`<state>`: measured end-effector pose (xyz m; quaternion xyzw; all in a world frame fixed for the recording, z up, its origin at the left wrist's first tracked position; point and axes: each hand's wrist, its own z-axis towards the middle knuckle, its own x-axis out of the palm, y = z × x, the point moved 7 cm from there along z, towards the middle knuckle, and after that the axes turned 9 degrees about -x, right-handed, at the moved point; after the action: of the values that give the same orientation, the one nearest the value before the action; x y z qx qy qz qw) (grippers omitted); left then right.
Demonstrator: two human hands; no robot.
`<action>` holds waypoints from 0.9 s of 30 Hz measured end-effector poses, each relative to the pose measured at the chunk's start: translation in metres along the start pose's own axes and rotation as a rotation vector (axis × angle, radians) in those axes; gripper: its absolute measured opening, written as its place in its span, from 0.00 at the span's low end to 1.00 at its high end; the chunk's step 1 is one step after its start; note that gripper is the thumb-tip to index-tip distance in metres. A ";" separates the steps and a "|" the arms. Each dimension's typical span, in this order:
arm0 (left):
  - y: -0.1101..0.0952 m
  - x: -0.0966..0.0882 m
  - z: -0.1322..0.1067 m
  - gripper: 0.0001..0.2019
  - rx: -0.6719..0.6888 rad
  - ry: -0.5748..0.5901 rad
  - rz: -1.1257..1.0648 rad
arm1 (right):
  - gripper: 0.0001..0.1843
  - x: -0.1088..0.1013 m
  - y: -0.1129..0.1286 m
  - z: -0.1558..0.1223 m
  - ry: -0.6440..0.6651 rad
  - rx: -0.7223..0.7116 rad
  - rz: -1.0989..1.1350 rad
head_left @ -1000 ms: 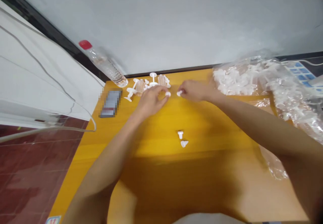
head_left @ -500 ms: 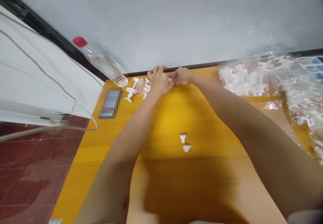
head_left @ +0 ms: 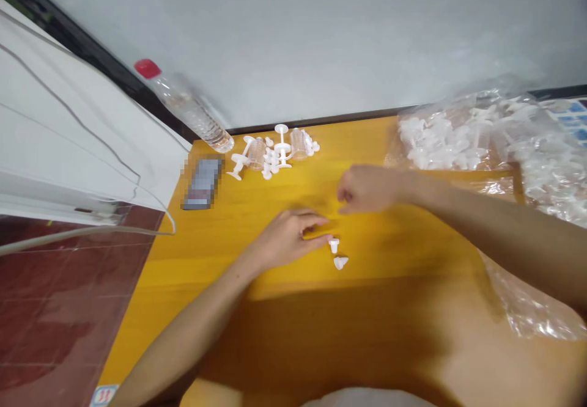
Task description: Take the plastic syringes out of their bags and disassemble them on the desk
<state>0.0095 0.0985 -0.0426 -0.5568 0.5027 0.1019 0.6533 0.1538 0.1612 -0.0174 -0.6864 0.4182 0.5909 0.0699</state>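
My left hand (head_left: 293, 238) is low over the table with thumb and fingers apart. Its thumb tip reaches the upper of two small white plastic plugs (head_left: 334, 245), and I cannot tell whether they touch. The other plug, a pointed one (head_left: 340, 263), lies just below. To the upper right my right hand (head_left: 369, 188) hovers, blurred, its fingers loosely curled and nothing visible in them. Near the wall two groups of parts lie on the table: white plungers (head_left: 282, 146), clear ribbed cylinders (head_left: 299, 143) and several small white pieces (head_left: 271, 161).
A water bottle with a red cap (head_left: 192, 112) stands at the back left, beside a pixelated phone-like object (head_left: 202, 183). Clear bags of white parts (head_left: 443, 144) lie on the right. A cable (head_left: 156, 232) hangs at the table's left edge (head_left: 153, 260).
Both hands have left the parts by the wall and come nearer to me, the left down to the two plugs, the right to the right. A second group of parts is now uncovered.
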 end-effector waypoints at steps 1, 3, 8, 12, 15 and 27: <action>-0.003 0.008 -0.004 0.16 0.008 0.021 0.014 | 0.14 0.017 0.021 -0.015 0.118 -0.054 -0.025; -0.008 0.019 -0.006 0.15 0.030 0.069 0.033 | 0.18 0.047 0.055 -0.038 0.214 -0.110 -0.064; -0.009 0.029 0.000 0.07 0.080 0.109 0.063 | 0.12 0.102 0.086 -0.049 0.137 -0.116 -0.152; 0.004 0.020 0.008 0.10 0.069 0.017 0.121 | 0.13 0.104 0.081 -0.043 0.045 -0.120 -0.139; 0.009 0.014 0.008 0.13 0.077 -0.012 0.180 | 0.14 0.067 0.054 -0.032 -0.052 -0.013 -0.119; 0.030 -0.033 0.064 0.13 0.067 -0.478 0.223 | 0.12 -0.030 -0.070 0.088 -0.257 0.392 -0.113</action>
<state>0.0083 0.1766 -0.0442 -0.4359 0.3957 0.2852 0.7563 0.1351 0.2729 -0.0448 -0.6013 0.4734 0.5759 0.2876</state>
